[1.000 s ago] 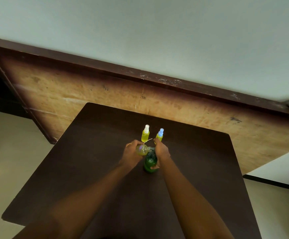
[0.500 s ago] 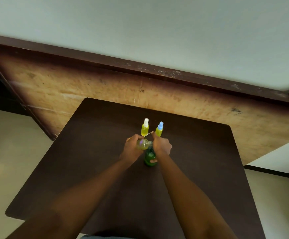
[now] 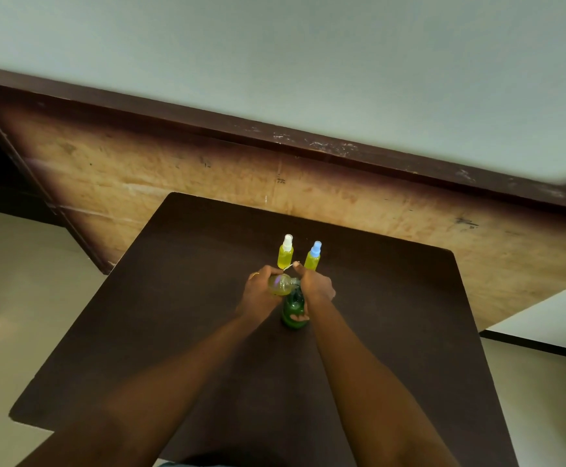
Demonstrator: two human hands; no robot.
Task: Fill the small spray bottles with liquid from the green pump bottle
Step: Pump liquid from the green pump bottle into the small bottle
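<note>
The left hand (image 3: pixel 260 293) grips a small bottle (image 3: pixel 279 285), fingers curled round its body, and holds it tipped on its side with the mouth turned right, toward the top of the pump bottle (image 3: pixel 293 311). The small bottle holds yellow-green liquid; whether the mouth touches the pump's spout cannot be told, since the hands crowd that spot. The right hand (image 3: pixel 316 285) is curled over the head of the pump bottle, and one digit shows low against the green body, so it clasps that bottle. A thin white strand (image 3: pixel 288 267) runs from the right fingertips toward the left hand; what it is cannot be told. The pump bottle stands upright on the dark table (image 3: pixel 187 332), near its middle and between the two forearms. Just beyond the hands stand two more spray bottles, both upright and filled with yellow liquid: the white-cap bottle (image 3: pixel 285 253) on the left and the blue-cap bottle (image 3: pixel 313 257) on the right, close together but apart. Behind the table a worn wooden board (image 3: pixel 173 176) leans against a pale wall (image 3: pixel 308 62), and light floor (image 3: pixel 22 281) shows at either side.
</note>
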